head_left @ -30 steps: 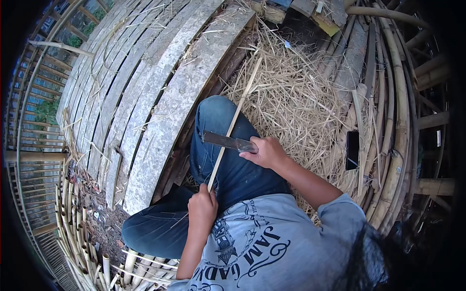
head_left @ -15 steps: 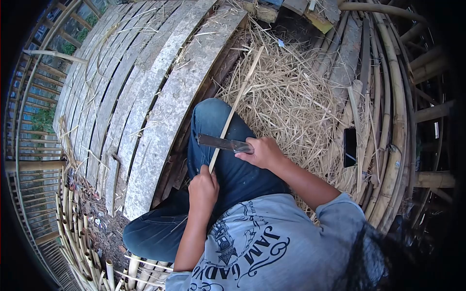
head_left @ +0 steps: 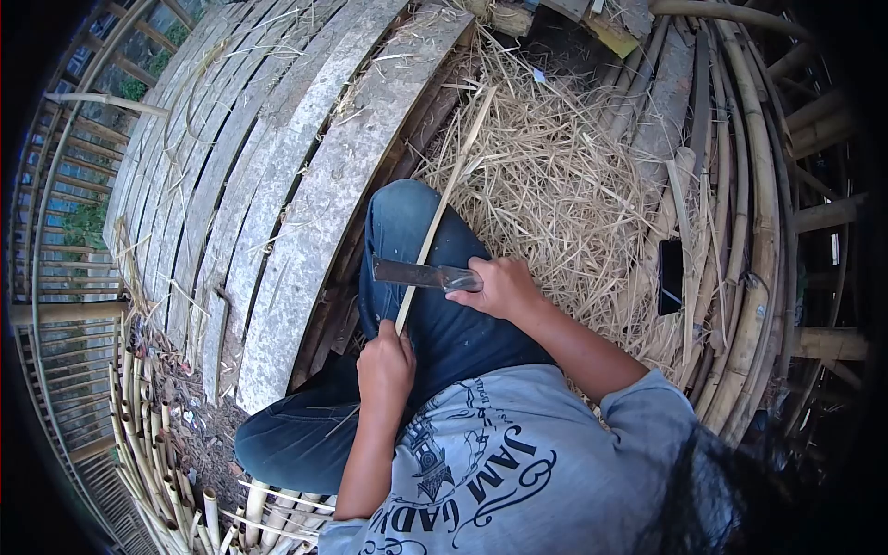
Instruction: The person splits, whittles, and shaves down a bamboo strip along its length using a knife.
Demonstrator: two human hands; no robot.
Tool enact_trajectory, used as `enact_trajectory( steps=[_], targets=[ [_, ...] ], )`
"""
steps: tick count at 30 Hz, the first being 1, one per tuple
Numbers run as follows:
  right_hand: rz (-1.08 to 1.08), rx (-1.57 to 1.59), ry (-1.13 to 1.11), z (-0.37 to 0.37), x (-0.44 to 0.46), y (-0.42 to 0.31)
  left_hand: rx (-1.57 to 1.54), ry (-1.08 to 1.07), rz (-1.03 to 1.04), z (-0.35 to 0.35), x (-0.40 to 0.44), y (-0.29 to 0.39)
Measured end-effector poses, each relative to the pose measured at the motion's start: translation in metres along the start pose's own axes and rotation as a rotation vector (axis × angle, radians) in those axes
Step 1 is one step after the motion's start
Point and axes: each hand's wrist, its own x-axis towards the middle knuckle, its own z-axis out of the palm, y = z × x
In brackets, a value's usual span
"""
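Observation:
A long, thin bamboo strip [head_left: 450, 182] slants across my jeans-clad thigh, its far end over the heap of shavings. My left hand [head_left: 385, 363] is closed round the near end of the strip, close to my lap. In my right hand [head_left: 502, 289] is a knife [head_left: 412, 273] with a broad, flat blade, gripped by its handle. The blade lies crosswise over the strip, just beyond my left hand, and its tip points left. Whether the edge cuts into the strip cannot be made out.
Weathered planks [head_left: 319, 199] form a platform at left. Pale shavings [head_left: 555, 203] are piled before me. A black phone [head_left: 670, 277] rests at right beside long bamboo poles [head_left: 758, 231]. Cut bamboo canes [head_left: 171, 490] stand at lower left, near a slatted bamboo fence [head_left: 69, 314].
Both hands keep their grips, and the knife stays across the strip. The blade and the strip have shifted only very slightly to the left.

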Motion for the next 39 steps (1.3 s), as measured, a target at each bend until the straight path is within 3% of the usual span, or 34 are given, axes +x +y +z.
enact_trajectory(
  steps=[12,18,20,28,34,36,39],
  targets=[
    [-0.028,-0.005,0.036,0.006,-0.002,0.002,-0.008,-0.012,-0.031,-0.003,-0.011,-0.005],
    [0.042,0.012,-0.030,0.004,0.003,0.005,-0.021,-0.036,-0.071,-0.005,-0.036,-0.016],
    [0.184,0.082,0.092,0.008,0.012,0.015,-0.033,-0.043,-0.091,-0.009,-0.054,-0.020],
    [0.108,0.036,0.020,0.005,0.007,0.007,-0.127,-0.075,-0.161,-0.016,-0.071,-0.022],
    [0.079,0.070,0.039,-0.001,-0.002,0.000,-0.022,-0.056,-0.084,-0.014,-0.058,-0.030],
    [0.022,-0.046,-0.122,-0.014,-0.004,-0.016,-0.019,-0.044,-0.057,-0.013,-0.050,-0.027],
    [-0.020,-0.072,-0.119,-0.021,-0.004,-0.015,0.003,-0.020,-0.013,-0.012,-0.038,-0.025]
  ],
)
